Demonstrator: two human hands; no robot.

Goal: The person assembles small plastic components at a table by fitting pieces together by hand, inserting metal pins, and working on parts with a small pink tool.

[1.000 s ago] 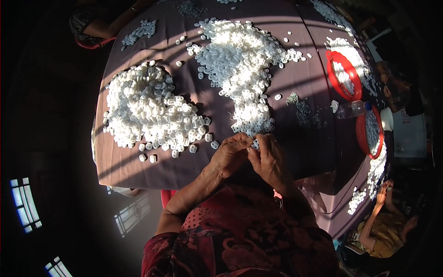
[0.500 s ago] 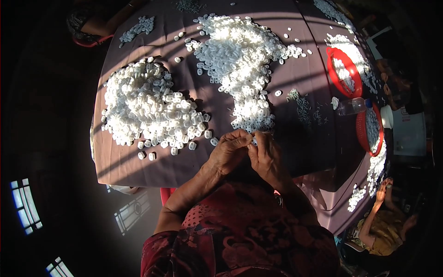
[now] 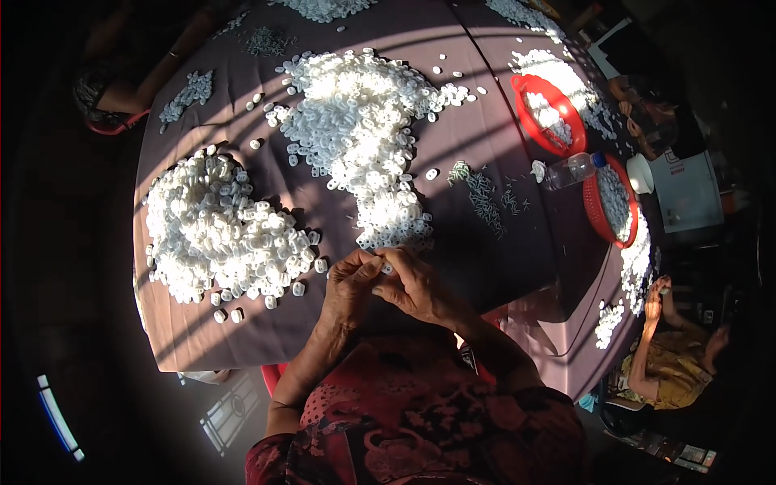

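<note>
Small white plastic piece (image 3: pixel 387 267) sits pinched right between your two hands at the near edge of the table, just short of the closest white heap. Your left hand (image 3: pixel 349 284) curls in from the left with thumb and fingertips closed on it, and your right hand (image 3: pixel 415 288) meets it from the other side, fingers narrowed to a tight pinch on the same piece; whether a second part is in there too is too small to tell. Keep the piece up in that patch of sunlight and turn it with the fingertips rather than the wrists, I'd say, because the shadow below your hands swallows detail. Just left of you lies the big ring-shaped heap of white plastic pieces (image 3: pixel 217 230), with strays near the table edge that an elbow could knock off. Straight ahead, the long central heap of white pieces (image 3: pixel 363 133) runs away from you across the mauve tablecloth (image 3: pixel 453 242). Right of that, a scatter of thin grey-green metal bits (image 3: pixel 482 194), then a clear plastic bottle (image 3: pixel 570 170) lying on its side between two red round baskets (image 3: pixel 550 113) holding more white pieces. Far right, another person's hands (image 3: pixel 656 293) work at the table's edge.
</note>
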